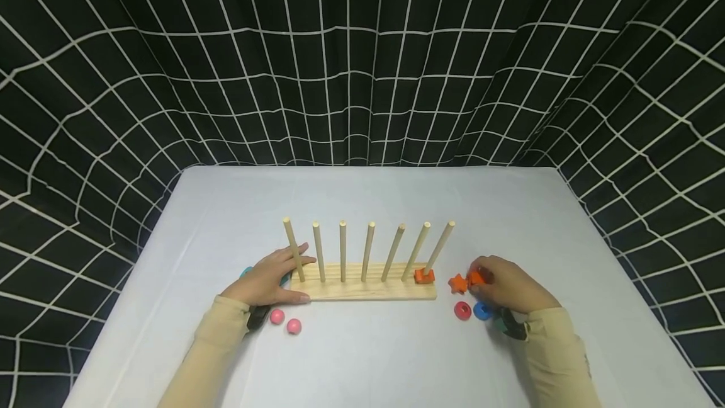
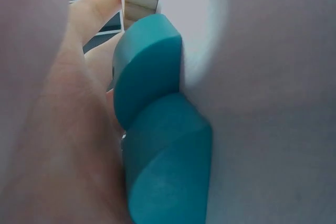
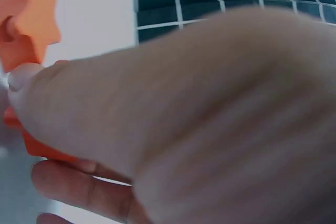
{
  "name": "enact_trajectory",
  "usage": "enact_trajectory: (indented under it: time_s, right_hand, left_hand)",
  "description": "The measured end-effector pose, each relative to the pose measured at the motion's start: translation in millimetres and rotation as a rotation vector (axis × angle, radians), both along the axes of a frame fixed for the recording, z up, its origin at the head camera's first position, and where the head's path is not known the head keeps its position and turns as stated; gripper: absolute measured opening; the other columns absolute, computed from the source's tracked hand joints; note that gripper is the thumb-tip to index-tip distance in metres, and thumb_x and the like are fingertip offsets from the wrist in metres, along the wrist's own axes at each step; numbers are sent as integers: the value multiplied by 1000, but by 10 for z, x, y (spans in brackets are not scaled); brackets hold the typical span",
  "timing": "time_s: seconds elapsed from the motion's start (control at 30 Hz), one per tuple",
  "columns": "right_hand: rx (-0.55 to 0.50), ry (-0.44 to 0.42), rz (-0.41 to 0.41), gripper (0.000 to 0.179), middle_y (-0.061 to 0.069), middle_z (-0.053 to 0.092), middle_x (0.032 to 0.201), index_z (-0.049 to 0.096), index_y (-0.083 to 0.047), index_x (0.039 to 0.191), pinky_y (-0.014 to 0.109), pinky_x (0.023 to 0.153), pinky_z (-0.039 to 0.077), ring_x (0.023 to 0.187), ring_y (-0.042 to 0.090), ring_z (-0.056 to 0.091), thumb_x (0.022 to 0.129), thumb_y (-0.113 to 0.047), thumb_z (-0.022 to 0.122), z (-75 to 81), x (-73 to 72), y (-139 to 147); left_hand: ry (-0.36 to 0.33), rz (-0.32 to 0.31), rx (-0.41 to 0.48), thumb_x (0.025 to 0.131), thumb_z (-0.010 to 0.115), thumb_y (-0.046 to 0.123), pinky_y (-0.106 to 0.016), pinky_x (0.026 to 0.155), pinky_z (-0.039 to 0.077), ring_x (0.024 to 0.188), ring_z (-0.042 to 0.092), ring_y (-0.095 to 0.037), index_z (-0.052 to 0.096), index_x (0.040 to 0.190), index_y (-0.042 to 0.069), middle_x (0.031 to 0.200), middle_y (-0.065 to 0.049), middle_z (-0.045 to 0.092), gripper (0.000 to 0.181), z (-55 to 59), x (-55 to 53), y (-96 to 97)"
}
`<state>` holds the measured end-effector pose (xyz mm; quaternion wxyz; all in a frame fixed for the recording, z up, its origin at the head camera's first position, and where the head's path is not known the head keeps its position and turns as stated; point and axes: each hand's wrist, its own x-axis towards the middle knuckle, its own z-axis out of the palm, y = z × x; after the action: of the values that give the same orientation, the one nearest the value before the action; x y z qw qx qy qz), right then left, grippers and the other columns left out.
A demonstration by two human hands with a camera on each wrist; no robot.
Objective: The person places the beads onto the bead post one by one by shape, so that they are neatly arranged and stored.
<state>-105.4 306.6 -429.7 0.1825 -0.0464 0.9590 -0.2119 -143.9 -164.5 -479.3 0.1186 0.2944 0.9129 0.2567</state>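
In the head view my left hand [image 1: 270, 276] rests at the left end of a wooden peg board [image 1: 351, 291], fingers straight, thumb by the front corner. Teal half-round blocks [image 2: 168, 166] lie beneath its palm, mostly hidden from above. My right hand [image 1: 506, 282], right of the board, pinches an orange star-shaped bead [image 1: 477, 277] between thumb and fingers. That bead is partly covered by the thumb in the right wrist view. A second orange star bead [image 1: 458, 283] lies just left of it. Another orange bead [image 1: 424, 276] sits at the foot of the rightmost peg [image 1: 439, 247].
Red [image 1: 462, 310] and blue [image 1: 483, 311] ring beads lie in front of the right hand. Two pink round beads, one left [image 1: 277, 316] and one right [image 1: 294, 326], lie near the left wrist. Several upright pegs rise from the board. A black gridded curtain [image 1: 362, 55] surrounds the white table [image 1: 362, 357].
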Motion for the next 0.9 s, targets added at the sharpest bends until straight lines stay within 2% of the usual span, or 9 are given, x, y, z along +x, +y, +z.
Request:
enact_trajectory:
  time_s: [0.1,0.23,0.37,0.5,0.57,0.63,0.77,0.83,0.9]
  right_hand:
    - [-27,91,20,26,1,61,94,64,-12,108,41,77,52,86,19,55,84,-15,72,86,5,4]
    - [-59,298,77,31,2,62,98,63,-7,114,37,72,53,86,18,56,85,-13,72,257,34,-24]
    - [-78,486,108,36,1,63,103,60,-6,120,35,72,56,87,14,58,87,-16,71,472,70,-104]
    - [-149,627,78,38,-3,62,105,58,-10,120,19,73,54,89,6,57,85,-12,73,738,127,-206]
    - [-234,660,49,40,-3,62,106,56,-9,119,10,75,50,90,3,57,83,-6,73,876,165,-264]
    - [-354,670,38,41,-2,61,111,54,-7,118,7,78,48,90,3,58,81,1,73,1005,207,-320]
    - [-638,613,80,43,7,58,122,48,2,115,16,78,54,92,11,65,79,15,68,1194,253,-411]
    - [-734,590,108,47,13,55,124,45,5,119,21,77,56,93,14,67,78,19,65,1234,240,-457]
    - [-773,586,119,58,15,54,121,42,4,131,22,77,56,93,15,67,80,20,63,1251,212,-506]
  left_hand:
    - [12,3,7,75,74,55,-58,110,28,141,29,-36,50,139,24,155,-6,31,75,-3,4,-9]
    - [35,-7,20,76,74,53,-55,113,24,141,29,-35,50,138,21,154,-8,33,74,-6,5,-8]
    - [59,-24,27,76,75,50,-53,115,22,141,30,-34,51,138,19,153,-10,34,73,0,10,8]
    - [60,-29,25,76,75,51,-52,116,20,142,29,-33,51,138,18,154,-11,33,74,-2,15,20]
    - [50,-26,23,76,74,51,-52,116,19,143,27,-32,51,138,17,154,-11,32,74,-6,16,22]
    - [44,-25,22,77,74,52,-52,117,18,143,26,-32,50,138,17,155,-11,31,74,-10,17,24]
    - [40,-26,26,77,74,51,-52,117,18,143,25,-32,51,138,16,155,-11,31,74,-8,16,26]
    - [43,-25,26,77,74,51,-51,117,18,143,25,-33,51,138,16,155,-11,31,74,-9,17,25]
    - [45,-19,24,77,74,51,-51,117,18,143,26,-32,51,138,16,155,-10,31,74,-12,21,22]
